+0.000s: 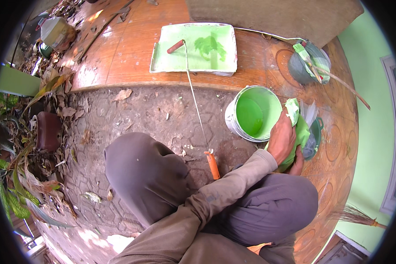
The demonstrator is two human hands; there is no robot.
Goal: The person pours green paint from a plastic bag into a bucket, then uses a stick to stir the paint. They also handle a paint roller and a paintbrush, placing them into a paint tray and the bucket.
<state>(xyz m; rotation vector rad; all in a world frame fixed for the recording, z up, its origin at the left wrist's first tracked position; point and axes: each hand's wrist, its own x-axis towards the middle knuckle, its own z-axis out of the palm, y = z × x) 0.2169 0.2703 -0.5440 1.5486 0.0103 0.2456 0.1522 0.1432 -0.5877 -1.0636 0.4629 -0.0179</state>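
Note:
My left arm reaches across my knees to the right, and my left hand is closed around a crumpled green bundle, which looks like a rag or soft bag. Pale green paint smears its upper end. Lower on the same bundle, my right hand grips it, mostly hidden behind it. Just left of the bundle stands a white paint bucket with bright green paint inside. A paint roller with an orange handle leans on a white paint tray coated in green; its red-brown head lies in the tray.
Behind the bundle sits a teal container with clear plastic. A grey bucket holds a paintbrush and a stick. Potted plants and dry leaves line the left; a green wall and broom stand right. A tiled step runs ahead.

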